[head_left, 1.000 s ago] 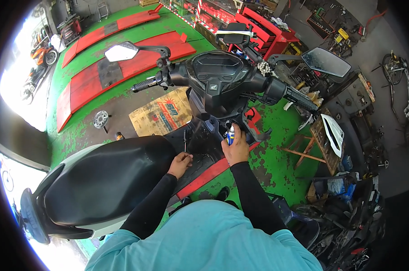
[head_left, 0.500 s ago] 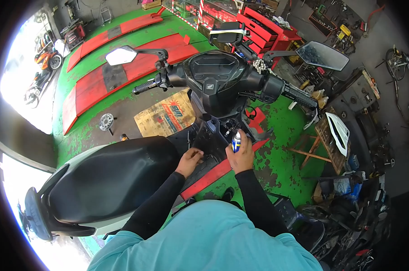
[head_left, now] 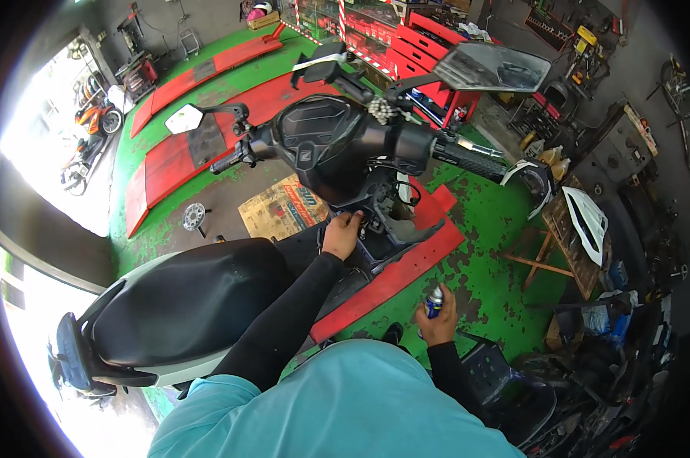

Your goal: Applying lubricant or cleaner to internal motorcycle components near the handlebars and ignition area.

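A black scooter with a dash cover and a long seat stands across the middle of the view. My left hand reaches to its inner front panel below the handlebar, fingertips closed at the panel around something too small to make out. My right hand is lower and to the right, beside the red platform, wrapped round a blue spray can with a pale top. The handlebar is turned, with its right grip toward the right of the view.
The scooter stands on a red platform; another red ramp lies beyond. A cardboard sheet and metal stand are on the green floor. At right are a white fairing on a wooden stand, dark parts and red tool drawers.
My left hand has risen forward to the inner panel. My right hand has pulled the spray can back and down-right. The handlebar and mirrors appear turned, and the view has shifted.
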